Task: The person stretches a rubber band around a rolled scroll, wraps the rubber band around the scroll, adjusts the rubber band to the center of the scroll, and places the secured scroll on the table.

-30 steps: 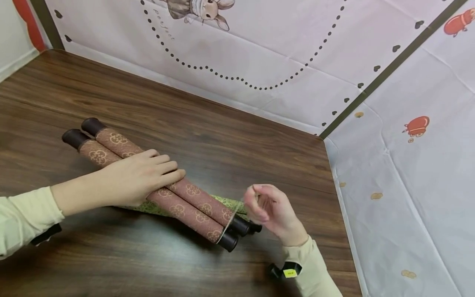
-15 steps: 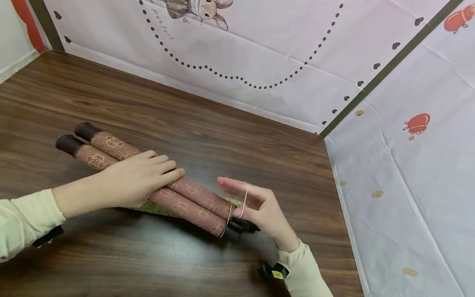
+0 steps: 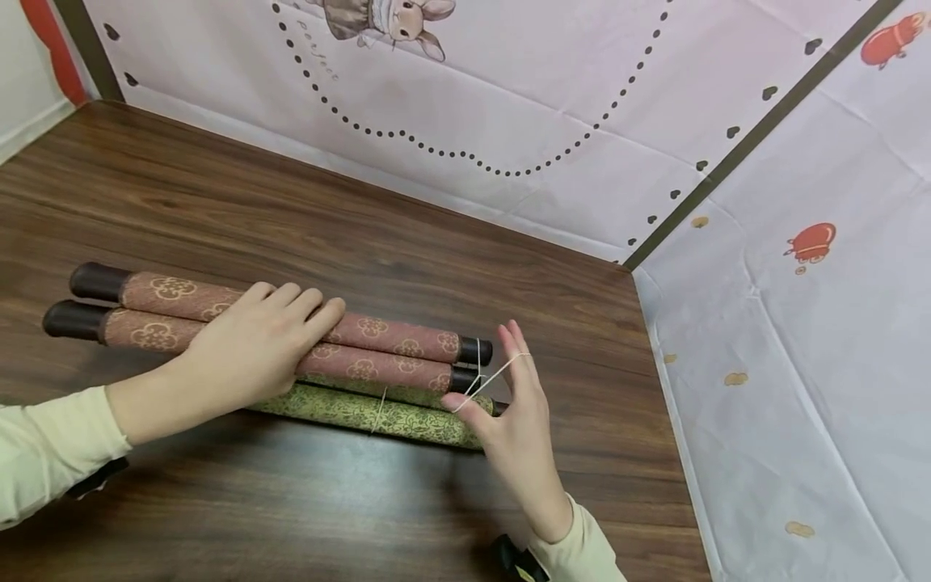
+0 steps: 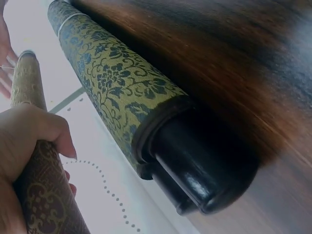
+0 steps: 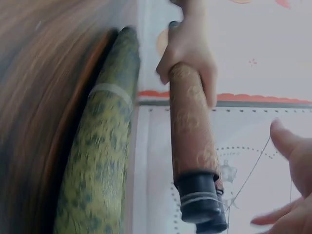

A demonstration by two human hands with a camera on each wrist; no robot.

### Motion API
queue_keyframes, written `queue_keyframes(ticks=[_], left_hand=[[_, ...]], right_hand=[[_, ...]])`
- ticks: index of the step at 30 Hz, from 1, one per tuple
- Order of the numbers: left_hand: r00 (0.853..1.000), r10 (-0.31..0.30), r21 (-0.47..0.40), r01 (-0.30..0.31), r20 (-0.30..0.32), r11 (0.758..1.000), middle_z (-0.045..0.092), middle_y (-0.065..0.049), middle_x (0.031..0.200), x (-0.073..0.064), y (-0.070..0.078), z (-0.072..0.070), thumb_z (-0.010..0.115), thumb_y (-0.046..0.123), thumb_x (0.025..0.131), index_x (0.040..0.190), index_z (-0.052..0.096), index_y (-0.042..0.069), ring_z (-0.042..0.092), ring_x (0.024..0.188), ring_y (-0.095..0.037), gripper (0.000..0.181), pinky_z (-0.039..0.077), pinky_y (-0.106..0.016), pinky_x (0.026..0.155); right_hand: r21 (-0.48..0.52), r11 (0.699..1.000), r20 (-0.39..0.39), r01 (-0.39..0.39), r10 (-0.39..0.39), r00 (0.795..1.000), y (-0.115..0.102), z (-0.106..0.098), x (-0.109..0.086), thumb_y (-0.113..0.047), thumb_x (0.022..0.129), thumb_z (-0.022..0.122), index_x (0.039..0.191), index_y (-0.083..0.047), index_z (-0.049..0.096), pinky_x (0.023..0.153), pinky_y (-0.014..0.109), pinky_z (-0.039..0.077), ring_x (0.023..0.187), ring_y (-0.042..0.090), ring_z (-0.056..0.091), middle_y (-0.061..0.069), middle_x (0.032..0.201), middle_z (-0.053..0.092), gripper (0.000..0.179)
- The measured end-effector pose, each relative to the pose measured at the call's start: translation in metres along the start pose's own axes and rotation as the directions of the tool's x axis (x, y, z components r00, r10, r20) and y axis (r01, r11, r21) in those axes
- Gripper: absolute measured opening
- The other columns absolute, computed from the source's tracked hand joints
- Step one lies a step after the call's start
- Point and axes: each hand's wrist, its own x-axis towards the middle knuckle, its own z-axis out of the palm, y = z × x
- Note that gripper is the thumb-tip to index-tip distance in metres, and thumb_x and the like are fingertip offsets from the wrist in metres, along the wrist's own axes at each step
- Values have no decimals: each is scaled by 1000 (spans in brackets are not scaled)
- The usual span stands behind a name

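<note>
My left hand (image 3: 262, 343) grips a reddish-brown patterned scroll (image 3: 385, 356) of two parallel rolls with dark end knobs, raised above the table. A thin pale elastic band (image 5: 201, 195) loops round its right-end knobs. From there the band stretches to my right hand (image 3: 520, 428), whose thumb and fingers are spread and nearly straight inside it. Beneath and in front lies a green floral scroll (image 3: 422, 420), partly hidden by the brown one. It has its own pale band (image 3: 379, 411) round it. The left wrist view shows the green scroll's black end knobs (image 4: 200, 161) close up.
The dark wooden table (image 3: 349, 509) extends around both scrolls. A pale printed sheet (image 3: 553, 97) with a rabbit and dotted line stands along the back. Another printed sheet (image 3: 822, 388) borders the right side.
The brown scroll has turned nearly level and its right end has risen, uncovering more of the green scroll. My right fingers have spread, stretching the band. My left hand keeps its grip.
</note>
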Motion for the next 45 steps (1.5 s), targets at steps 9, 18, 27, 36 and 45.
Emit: queue_keyframes(ticks=[9,18,27,36,45], left_hand=[[999,-23,4,24,-35,1000,58,-12,86,-6,-3,-2,64,-1,55,116,56,3,55,73,-31,61,44,-44,62],[996,90,-70,-90,-3,993,62,-10,92,-6,-9,-7,74,0,51,116,58,4,58,78,-29,67,45,-41,67],[993,114,-100,-110,32,989,64,-10,98,-8,-10,-10,74,-2,53,119,60,5,60,85,-30,67,47,-43,74],[994,86,-104,-78,70,991,66,-11,102,-12,-14,-11,79,4,50,120,61,5,63,90,-31,73,49,-45,77],[988,103,-105,-91,117,990,65,-8,103,-11,-12,-8,78,4,51,120,62,6,61,92,-29,71,49,-44,77]], right_hand=[[612,676,303,-410,279,911,5,8,0,-18,94,63,149,3,33,114,44,42,126,20,58,21,147,45,66],[687,665,173,-293,242,955,16,11,1,-5,93,59,144,2,45,89,14,50,120,6,58,13,145,55,53],[621,741,149,-255,208,967,33,3,14,-8,92,59,94,-10,75,70,21,57,82,7,69,-1,94,77,17],[296,915,14,274,-292,956,51,-28,19,6,87,63,103,2,70,86,26,56,97,16,66,12,103,67,18],[-20,762,350,647,-601,719,36,-24,20,0,82,70,99,-19,75,87,32,54,113,21,55,8,124,59,26]])
